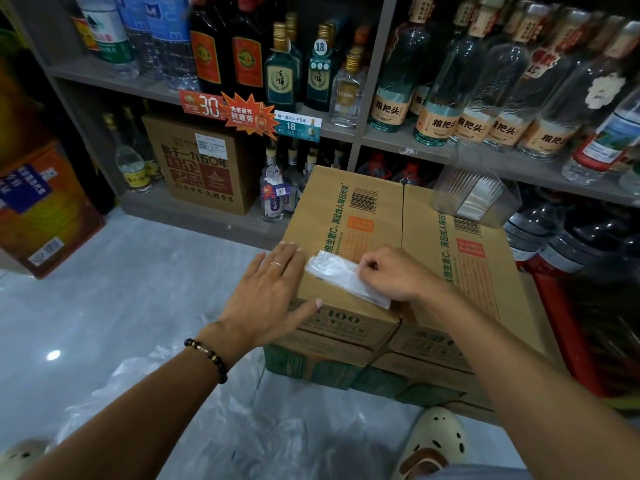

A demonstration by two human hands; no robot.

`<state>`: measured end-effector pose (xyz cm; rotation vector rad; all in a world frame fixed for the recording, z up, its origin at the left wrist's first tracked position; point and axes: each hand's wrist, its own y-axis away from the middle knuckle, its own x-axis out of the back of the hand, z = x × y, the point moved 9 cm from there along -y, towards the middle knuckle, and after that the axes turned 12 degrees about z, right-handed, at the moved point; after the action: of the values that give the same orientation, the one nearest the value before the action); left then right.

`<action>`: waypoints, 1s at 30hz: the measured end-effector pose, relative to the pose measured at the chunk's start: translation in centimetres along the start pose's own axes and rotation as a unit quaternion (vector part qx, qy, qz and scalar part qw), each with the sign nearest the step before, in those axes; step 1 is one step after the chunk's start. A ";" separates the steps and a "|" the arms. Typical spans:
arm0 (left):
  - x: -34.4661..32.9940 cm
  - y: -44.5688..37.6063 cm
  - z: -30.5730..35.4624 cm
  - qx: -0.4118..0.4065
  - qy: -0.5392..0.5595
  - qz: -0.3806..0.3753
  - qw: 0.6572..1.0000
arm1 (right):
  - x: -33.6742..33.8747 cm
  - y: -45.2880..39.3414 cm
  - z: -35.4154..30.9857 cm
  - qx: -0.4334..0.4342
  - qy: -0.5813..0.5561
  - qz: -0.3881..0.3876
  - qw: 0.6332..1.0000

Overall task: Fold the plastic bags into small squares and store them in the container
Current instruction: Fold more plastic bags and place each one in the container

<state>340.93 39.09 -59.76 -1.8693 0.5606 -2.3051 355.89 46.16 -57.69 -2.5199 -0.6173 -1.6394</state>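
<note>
A clear plastic bag (341,277), folded into a narrow strip, lies on top of a cardboard box (374,209). My left hand (273,289) rests flat on the box's near left corner, fingers straight, its fingertips at the strip's left end. My right hand (398,271) lies over the strip's right part with fingers curled, pinching the plastic. A clear plastic container (474,192) with several folded bags standing in it sits on the box's far right corner.
Shelves (346,129) packed with glass bottles rise just behind the box. Loose clear plastic bags (166,410) lie on the grey floor near my feet. More cartons (204,164) stand at left, and large water jugs (568,237) at right.
</note>
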 end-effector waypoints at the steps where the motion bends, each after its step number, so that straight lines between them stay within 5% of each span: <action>1: 0.2 -0.2 0.7 -0.022 0.009 0.012 1.000 | 0.0 -0.1 0.0 0.002 0.000 0.003 1.000; 8: -2.2 -1.1 3.3 -0.095 -0.056 -0.085 0.990 | 0.4 -0.1 -0.2 0.017 -0.034 0.033 0.999; 13: -1.8 -0.8 2.9 -0.076 -0.064 -0.064 0.993 | 2.6 0.4 0.4 -0.004 -0.107 0.151 0.983; 16: -1.7 -0.6 2.9 -0.058 -0.064 -0.061 0.994 | 3.7 1.8 0.3 0.045 -0.034 0.218 0.974; 22: -1.9 -0.2 2.8 -0.032 -0.067 -0.067 0.995 | -1.5 4.9 1.3 0.121 0.205 0.073 0.968; 30: -0.8 -1.1 5.1 -0.056 -0.076 -0.061 0.994 | -3.5 5.9 3.3 0.108 0.220 0.041 0.969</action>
<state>346.15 39.30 -59.29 -2.1661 0.5831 -2.2187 359.67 40.66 -61.31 -1.9168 -0.5930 -1.8945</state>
